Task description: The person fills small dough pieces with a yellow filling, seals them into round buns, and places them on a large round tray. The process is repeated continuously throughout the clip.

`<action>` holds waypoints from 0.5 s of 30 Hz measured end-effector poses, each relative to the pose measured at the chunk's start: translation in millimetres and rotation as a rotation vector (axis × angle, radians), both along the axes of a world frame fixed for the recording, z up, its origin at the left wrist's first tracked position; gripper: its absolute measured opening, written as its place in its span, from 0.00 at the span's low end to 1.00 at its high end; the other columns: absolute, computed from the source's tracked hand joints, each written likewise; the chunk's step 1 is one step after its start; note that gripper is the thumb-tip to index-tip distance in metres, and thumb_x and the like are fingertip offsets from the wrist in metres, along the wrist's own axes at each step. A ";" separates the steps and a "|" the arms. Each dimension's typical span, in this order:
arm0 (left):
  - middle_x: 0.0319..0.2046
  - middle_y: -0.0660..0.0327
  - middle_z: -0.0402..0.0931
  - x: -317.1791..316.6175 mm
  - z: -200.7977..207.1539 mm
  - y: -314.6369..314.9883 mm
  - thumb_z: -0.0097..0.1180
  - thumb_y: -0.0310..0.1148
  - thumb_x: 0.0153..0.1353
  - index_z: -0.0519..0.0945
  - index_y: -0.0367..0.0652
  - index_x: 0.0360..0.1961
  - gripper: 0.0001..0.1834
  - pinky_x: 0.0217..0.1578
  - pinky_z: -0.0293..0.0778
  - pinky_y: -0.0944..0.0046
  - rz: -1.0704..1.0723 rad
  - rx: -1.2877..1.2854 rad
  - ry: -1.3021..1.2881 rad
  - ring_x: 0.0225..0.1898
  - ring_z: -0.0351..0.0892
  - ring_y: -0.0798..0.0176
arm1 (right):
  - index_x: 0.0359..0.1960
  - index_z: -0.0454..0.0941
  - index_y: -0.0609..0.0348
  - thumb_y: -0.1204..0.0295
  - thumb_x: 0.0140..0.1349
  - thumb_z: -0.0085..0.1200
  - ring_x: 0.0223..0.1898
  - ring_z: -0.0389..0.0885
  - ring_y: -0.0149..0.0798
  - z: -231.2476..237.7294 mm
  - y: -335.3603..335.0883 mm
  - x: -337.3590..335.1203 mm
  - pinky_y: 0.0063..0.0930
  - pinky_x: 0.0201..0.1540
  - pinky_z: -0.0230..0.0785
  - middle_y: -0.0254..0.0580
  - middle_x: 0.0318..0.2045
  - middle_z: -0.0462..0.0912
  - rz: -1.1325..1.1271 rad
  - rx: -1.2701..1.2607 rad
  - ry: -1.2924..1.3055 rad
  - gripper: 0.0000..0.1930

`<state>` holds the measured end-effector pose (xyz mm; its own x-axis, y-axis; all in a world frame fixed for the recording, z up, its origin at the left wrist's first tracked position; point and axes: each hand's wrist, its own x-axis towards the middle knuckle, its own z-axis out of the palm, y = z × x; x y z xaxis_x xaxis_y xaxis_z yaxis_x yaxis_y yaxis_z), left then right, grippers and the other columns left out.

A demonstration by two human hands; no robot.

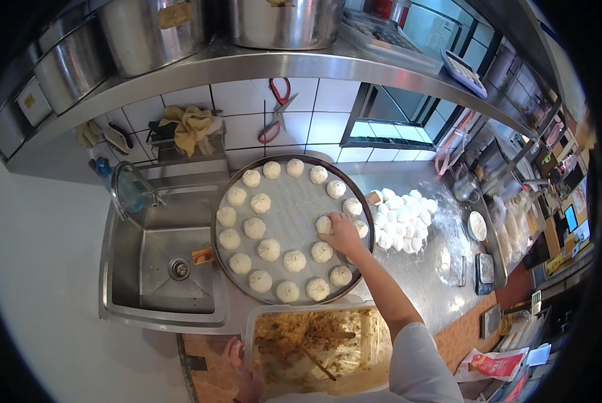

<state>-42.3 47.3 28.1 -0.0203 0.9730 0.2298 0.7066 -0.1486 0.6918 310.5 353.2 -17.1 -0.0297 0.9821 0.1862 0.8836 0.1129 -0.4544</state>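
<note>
On a large round tray stand several pleated steamed buns, set in an outer ring and a partial inner ring. My right hand reaches over the tray's right side, its fingers closed around a bun that rests at the tray surface. Below the tray is a clear plastic tub with brown chopped filling and two stick-like tools in it. Beside the tub's left wall, low in the view, is my left hand; its fingers are blurred and their grip is unclear.
Left of the tray is a steel sink with a tap. Floured dough pieces are heaped on the steel counter at right, near a small bowl and a scale. A steel shelf with pots overhangs the back.
</note>
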 end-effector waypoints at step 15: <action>0.62 0.42 0.68 -2.5 14.9 3.1 0.57 0.33 0.67 0.63 0.35 0.68 0.31 0.61 0.65 0.41 -0.105 0.102 0.073 0.61 0.67 0.34 | 0.60 0.76 0.49 0.65 0.52 0.64 0.57 0.75 0.59 12.7 26.6 2.1 0.49 0.58 0.72 0.51 0.56 0.77 0.242 -0.310 -0.151 0.29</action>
<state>-44.9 50.4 43.0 0.1004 0.9406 0.3244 0.7314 -0.2908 0.6169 312.6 379.8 -4.4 -0.2706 0.9523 -0.1408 0.9076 0.2036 -0.3673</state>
